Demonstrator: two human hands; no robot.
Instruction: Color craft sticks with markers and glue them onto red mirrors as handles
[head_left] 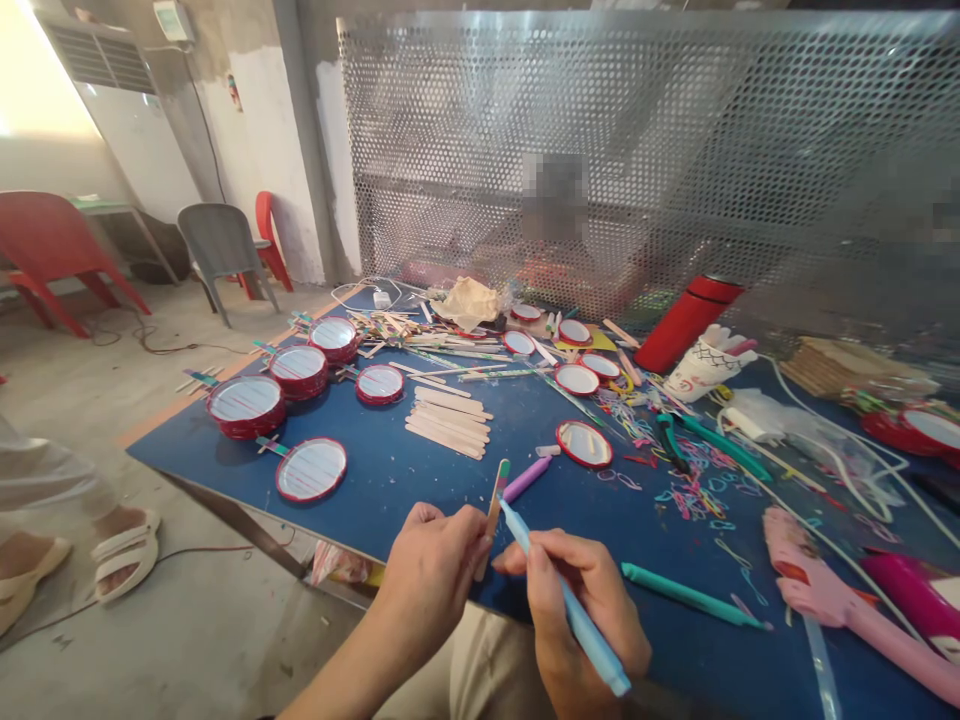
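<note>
My left hand (442, 565) pinches a wooden craft stick (495, 500) upright near the table's front edge; the stick's top is coloured green and dark. In my right hand (574, 610) is a light blue marker (574, 605), its tip touching or close to the stick. Just behind lies a purple marker (526, 480), with a small cap beside it. A row of plain wooden sticks (448, 420) lies further back. To the right a teal marker (690, 595) rests on the blue table (375, 525).
Red-rimmed round drums (245, 402) stand stacked at the left. Pliers (671, 445) and coloured rubber bands (694, 490) are scattered at the right. Behind them are a red bottle (686, 322), a paper cup (701, 370) and a pink glue gun (810, 575). A person's feet (124, 545) show at the left.
</note>
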